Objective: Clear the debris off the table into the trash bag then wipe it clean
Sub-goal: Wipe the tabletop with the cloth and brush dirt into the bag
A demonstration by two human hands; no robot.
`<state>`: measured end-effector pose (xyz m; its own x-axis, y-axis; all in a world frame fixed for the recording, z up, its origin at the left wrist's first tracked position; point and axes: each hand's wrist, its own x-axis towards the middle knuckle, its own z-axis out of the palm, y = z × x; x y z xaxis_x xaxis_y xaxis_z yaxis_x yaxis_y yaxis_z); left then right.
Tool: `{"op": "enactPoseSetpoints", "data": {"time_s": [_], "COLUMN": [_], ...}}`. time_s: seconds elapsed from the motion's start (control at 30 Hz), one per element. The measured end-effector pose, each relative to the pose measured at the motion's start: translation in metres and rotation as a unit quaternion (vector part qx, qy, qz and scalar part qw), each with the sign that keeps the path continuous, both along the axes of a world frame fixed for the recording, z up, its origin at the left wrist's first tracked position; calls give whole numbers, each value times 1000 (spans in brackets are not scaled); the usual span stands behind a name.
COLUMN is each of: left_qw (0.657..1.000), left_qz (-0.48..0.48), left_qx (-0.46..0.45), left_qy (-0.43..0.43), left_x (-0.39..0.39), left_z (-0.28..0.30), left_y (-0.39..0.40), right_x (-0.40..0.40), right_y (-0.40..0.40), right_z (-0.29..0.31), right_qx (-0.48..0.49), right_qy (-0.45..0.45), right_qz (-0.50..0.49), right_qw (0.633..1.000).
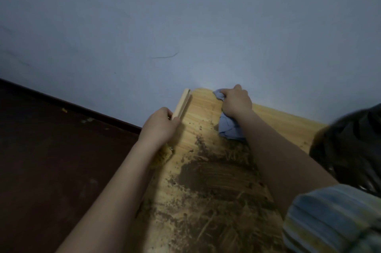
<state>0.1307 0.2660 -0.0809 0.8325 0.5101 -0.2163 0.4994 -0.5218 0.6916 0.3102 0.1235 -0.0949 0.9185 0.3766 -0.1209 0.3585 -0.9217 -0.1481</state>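
A light wooden table (198, 112) runs away from me to the pale wall. Brown dirt (208, 172) is smeared and scattered over its near and middle part. My right hand (237, 101) grips a crumpled blue cloth (228, 129) and holds it on the tabletop near the far corner. My left hand (159, 124) grips a light wooden handle (182, 104) at the table's left edge; yellowish bristles (162, 155) show under my wrist. A black trash bag (354, 141) lies at the right edge of the view, over the table's right side.
Dark reddish-brown floor (51, 160) lies to the left of the table, with a few small specks near the dark baseboard (82, 108). The pale blue-grey wall (185, 25) stands right behind the table's far edge. My striped sleeve (329, 221) fills the lower right.
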Motion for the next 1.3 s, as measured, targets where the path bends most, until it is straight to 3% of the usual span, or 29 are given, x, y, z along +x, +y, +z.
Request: {"op": "enactPoseSetpoints", "data": {"time_s": [0.17, 0.57, 0.63, 0.73, 0.9, 1.0, 1.13, 1.2, 1.3], "left_qw": [1000, 998, 998, 998, 997, 996, 992, 985, 958], "left_qz": [3, -12, -16, -18, -38, -51, -95, -123, -163], "left_qx": [-11, -13, -13, -8, -2, -5, 56, 113, 229], "left_qy": [-18, -60, -57, -59, -69, -66, -54, -51, -53], "left_x": [2, -1, -2, -5, -2, 4, 20, 33, 58], "left_z": [0, 27, 31, 35, 33, 29, 27, 27, 27], "left_y": [-3, -12, -15, -18, -26, -34, -47, -55, -66], "right_x": [0, -65, -62, -34, -13, -21, -37, -45, -58], "right_y": [26, -18, -33, -63, -95, -94, -93, -98, -114], "right_z": [-9, 29, 38, 47, 27, 10, 24, 30, 33], "right_qx": [-27, 24, 75, 143, 95, 75, 79, 95, 179], "right_qy": [12, 223, 173, 87, 119, 134, 168, 115, -35], "right_qz": [81, 289, 261, 103, -126, -117, 15, 18, -63], "right_qw": [996, 931, 947, 980, 980, 981, 982, 989, 981]}}
